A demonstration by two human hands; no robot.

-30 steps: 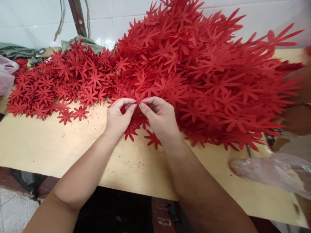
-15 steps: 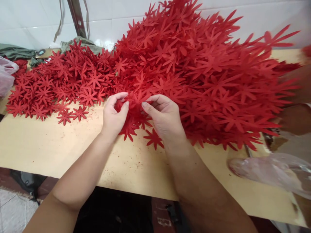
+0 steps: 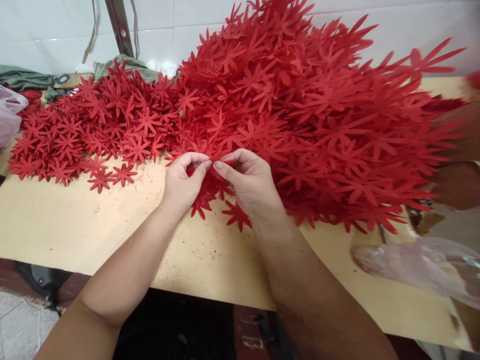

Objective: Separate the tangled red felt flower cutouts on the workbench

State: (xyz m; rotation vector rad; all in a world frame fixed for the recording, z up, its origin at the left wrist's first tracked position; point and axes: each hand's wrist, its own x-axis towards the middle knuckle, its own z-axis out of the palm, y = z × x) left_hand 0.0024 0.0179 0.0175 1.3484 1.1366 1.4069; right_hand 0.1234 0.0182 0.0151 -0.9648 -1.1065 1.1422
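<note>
My left hand (image 3: pixel 186 179) and my right hand (image 3: pixel 250 179) meet at the front of a big heap of red flower-shaped cutouts (image 3: pixel 330 130). Both are closed, thumb against forefinger, pinching one red flower cutout (image 3: pixel 222 158) between them. Its narrow petals show above the fingertips; the rest blends into the heap behind. Beneath my hands, other red cutouts lie at the heap's edge, and a single cutout (image 3: pixel 237 215) rests on the table by my right wrist.
A lower pile of darker red cutouts (image 3: pixel 67 135) spreads to the left, with two loose ones in front. Red crumbs dot the wooden table (image 3: pixel 93 235). A clear plastic bag (image 3: pixel 416 265) lies at the right; another bag (image 3: pixel 9 115) is at far left. Green cloth (image 3: pixel 127 69) sits by the tiled wall.
My left hand has moved slightly right, so the fingertips of both hands now nearly touch. The cutout between them shows less of its face. The piles have stayed put.
</note>
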